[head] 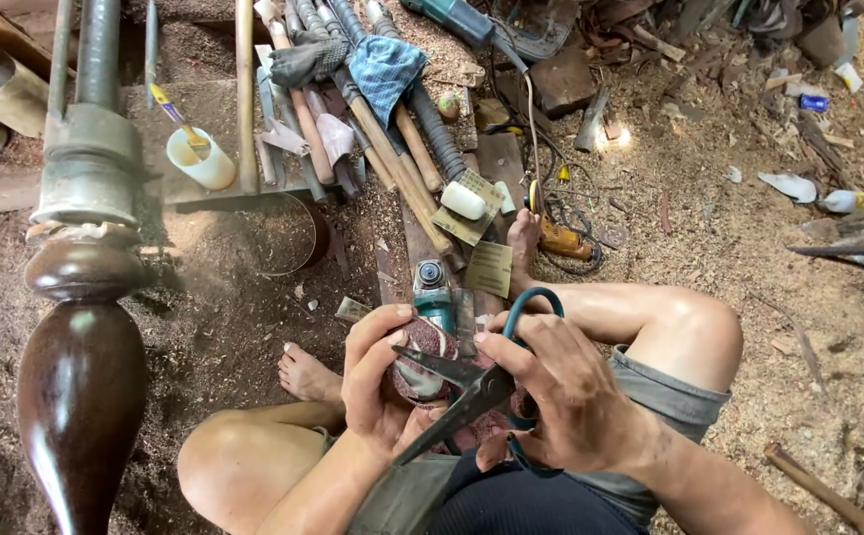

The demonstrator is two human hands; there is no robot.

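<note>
Head view: the right hand [570, 396] grips scissors [471, 391] with its fingers closed through the blue handles, blades open over a reddish sanding disc [422, 342]. The left hand [377, 381] curls closed around that disc, just before a green grinder [434, 292], above the person's lap.

- The scissors [471, 391] had dark blades and teal-blue handles.
- The angle grinder [434, 294] was teal with a grey head.
- The cloth [384, 69] was blue checked (draped over tool handles).
- The turned wooden post [80, 376] was glossy dark brown.
- The cup [204, 160] was cream-white.
</note>
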